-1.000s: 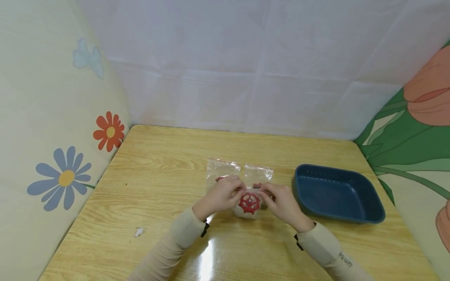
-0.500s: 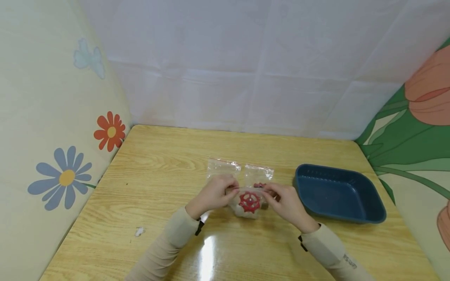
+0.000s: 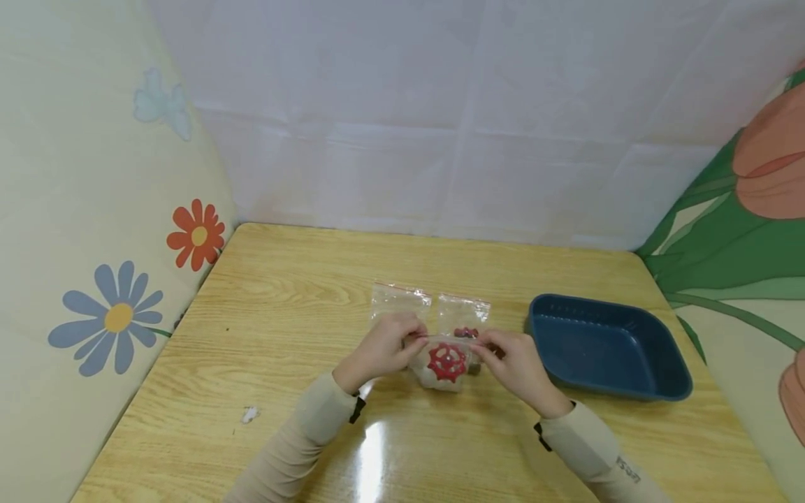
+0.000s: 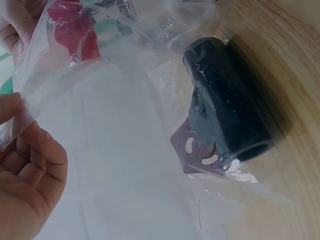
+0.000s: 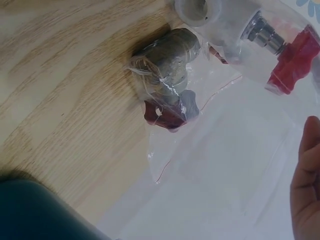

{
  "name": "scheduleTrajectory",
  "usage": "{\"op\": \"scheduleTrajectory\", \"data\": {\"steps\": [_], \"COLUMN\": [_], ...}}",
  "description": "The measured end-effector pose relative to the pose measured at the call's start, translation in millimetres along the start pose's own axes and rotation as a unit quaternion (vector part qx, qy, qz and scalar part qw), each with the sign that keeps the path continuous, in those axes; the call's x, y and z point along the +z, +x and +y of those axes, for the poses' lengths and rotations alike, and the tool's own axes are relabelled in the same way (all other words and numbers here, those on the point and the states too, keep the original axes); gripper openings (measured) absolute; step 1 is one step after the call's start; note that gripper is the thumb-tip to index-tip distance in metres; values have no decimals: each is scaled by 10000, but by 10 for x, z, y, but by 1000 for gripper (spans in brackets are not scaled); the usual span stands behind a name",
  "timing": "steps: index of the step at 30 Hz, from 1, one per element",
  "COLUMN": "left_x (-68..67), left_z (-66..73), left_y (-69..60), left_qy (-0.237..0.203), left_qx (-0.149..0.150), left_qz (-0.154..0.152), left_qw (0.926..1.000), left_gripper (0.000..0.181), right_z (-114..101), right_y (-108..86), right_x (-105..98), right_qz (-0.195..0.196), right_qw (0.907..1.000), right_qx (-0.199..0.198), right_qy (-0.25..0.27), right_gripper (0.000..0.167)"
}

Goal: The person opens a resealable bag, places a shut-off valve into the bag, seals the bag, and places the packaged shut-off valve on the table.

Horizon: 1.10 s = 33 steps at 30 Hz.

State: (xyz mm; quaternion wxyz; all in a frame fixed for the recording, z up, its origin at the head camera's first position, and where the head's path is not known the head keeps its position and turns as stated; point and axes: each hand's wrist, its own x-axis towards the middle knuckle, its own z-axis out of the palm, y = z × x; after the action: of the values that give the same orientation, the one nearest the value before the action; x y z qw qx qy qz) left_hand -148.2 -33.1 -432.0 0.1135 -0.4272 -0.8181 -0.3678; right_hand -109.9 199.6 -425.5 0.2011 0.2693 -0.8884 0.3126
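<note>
In the head view, my left hand (image 3: 382, 348) and right hand (image 3: 517, 365) pinch opposite ends of the top edge of a clear zip bag (image 3: 424, 376). Inside that bag is a white valve (image 5: 226, 25) with a red handwheel (image 3: 447, 362) facing up. Two more zip bags lie flat behind it. The left one (image 3: 400, 299) is partly covered by my left hand; the left wrist view shows a dark valve (image 4: 227, 102) in a bag. A brownish valve (image 5: 170, 57) with a dark red handwheel lies in the right bag (image 3: 462, 312).
To the right of my hands a deep blue plastic bin (image 3: 594, 349) stands on the wooden table (image 3: 283, 293). A small white worn patch (image 3: 249, 415) marks the tabletop at left. White cloth (image 3: 377, 126) hangs behind the table, with flowered panels at both sides.
Over the past second my left hand has shifted left and my right hand slightly right along the bag's top edge, so they are farther apart. The last half second shows hardly any movement.
</note>
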Motion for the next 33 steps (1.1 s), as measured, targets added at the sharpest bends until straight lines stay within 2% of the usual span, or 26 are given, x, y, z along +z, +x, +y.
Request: {"op": "scheduleTrajectory", "data": {"steps": [6, 16, 19, 22, 24, 27, 30, 33], "left_x": [3, 6, 6, -1, 0, 11, 46, 99], "left_z": [-31, -38, -44, -52, -64, -83, -89, -85], "left_y": [-11, -10, -18, -41, -67, -115, -160, -182], "left_qy": [-113, -76, -410, -988, -1373, -1655, -1786, -1862], "left_qx": [152, 8, -187, -745, -1202, -1744, -1945, -1910], "left_qz": [132, 163, 134, 15, -123, -381, -519, -508], "left_qw": [9997, 9998, 9989, 9923, 9831, 9699, 9631, 9624], "left_gripper": [4, 5, 6, 22, 37, 52, 55, 51], "right_z": [36, 76, 67, 46, 35, 25, 11, -8], "right_y": [-19, -16, -14, -17, -28, -44, -49, -52], "right_x": [-26, -10, -8, -12, -3, 30, 79, 127], "right_qz": [42, 167, 114, -104, -355, -743, -1024, -1252], "right_qw": [9997, 9999, 9998, 9981, 9940, 9812, 9645, 9527], "right_qx": [246, 17, 151, 520, 853, 1396, 1850, 2045], "right_qy": [-34, 34, 101, 323, 579, 1103, 1585, 1868], "right_gripper": [15, 20, 19, 13, 13, 29, 46, 56]}}
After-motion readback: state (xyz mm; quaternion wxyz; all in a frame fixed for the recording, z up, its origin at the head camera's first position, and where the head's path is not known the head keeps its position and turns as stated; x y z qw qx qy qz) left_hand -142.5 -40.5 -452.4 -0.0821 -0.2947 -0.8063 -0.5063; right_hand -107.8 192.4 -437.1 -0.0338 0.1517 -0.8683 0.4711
